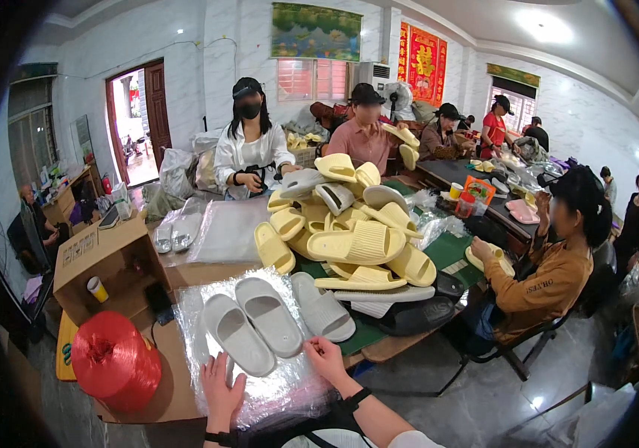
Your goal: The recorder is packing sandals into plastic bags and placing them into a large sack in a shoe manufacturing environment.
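Both hands reaching forward, open

The left hand (221,388) is coming in from six o'clock, fingers stretching flat toward twelve. The right hand (327,357) is entering from five o'clock, fingers curling loosely toward eleven, a dark band circling each wrist.

Worktable (398,345), clear plastic bags (260,388), grey slippers (260,321), yellow slipper pile (349,239), red twine spool (114,362)

Clear crinkled plastic bag (275,392) spread flat on the desk's near edge. Open brown cardboard box (103,257) at left, small white label on its flap. Red-and-gold hanging banner (425,63) on far wall; green landscape poster (315,30) above window.
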The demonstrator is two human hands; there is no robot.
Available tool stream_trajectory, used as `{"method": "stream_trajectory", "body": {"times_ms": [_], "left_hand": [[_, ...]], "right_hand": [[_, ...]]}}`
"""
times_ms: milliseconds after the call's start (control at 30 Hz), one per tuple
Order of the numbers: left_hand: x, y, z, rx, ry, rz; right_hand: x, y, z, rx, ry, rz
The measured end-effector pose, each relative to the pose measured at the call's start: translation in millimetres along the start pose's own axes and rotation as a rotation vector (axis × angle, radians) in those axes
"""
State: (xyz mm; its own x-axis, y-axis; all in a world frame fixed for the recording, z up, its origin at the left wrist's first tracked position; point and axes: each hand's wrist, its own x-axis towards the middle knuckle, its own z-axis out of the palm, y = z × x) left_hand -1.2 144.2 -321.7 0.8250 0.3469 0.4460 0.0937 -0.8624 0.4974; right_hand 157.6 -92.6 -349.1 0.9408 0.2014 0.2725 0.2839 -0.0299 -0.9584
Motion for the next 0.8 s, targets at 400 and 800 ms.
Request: {"method": "stream_trajectory", "body": {"times_ms": [400,800], "left_hand": [[-1,-4,6,0.014,0.009,0.008],[-1,4,-3,0.001,-0.014,0.0]], "right_hand": [[23,-23,-65,0.722,-0.147,0.212],[52,-90,-46,0.327,-0.003,0.01]]}}
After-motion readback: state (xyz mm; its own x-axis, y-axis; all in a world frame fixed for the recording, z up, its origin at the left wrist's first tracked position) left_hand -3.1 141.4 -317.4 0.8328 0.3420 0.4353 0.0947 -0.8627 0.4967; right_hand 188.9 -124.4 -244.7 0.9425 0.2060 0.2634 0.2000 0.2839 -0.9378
